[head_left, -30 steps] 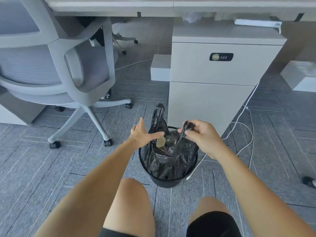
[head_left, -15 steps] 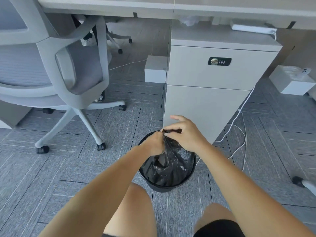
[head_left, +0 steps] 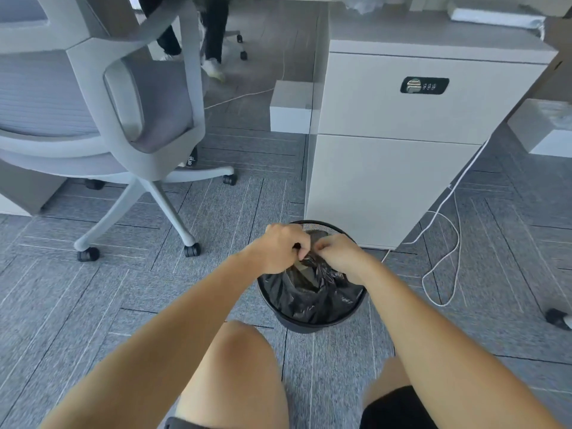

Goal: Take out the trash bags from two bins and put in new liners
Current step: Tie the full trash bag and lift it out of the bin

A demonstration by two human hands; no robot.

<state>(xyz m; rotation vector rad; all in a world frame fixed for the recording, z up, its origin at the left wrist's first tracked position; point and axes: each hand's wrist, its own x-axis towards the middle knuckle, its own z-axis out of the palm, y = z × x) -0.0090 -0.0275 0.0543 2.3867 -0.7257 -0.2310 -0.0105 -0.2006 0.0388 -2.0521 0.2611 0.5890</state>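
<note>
Black plastic trash bag [head_left: 312, 297] sits inside a round mesh bin [head_left: 309, 324] on the grey carpet beside a white cabinet [head_left: 402, 144], its gathered top pinched by the left hand [head_left: 283, 250] and right hand [head_left: 339, 253], both curled tight and held close together.

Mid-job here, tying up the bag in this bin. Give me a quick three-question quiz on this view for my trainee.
1. True or false: the trash bag is already lifted out of the bin.
2. What stands just behind the bin? A a fridge; B a white cabinet; C a sofa.
3. Fill in: the left hand and right hand both pinch the bag's gathered ____.
Key: 1 false; 2 B; 3 top.
</note>
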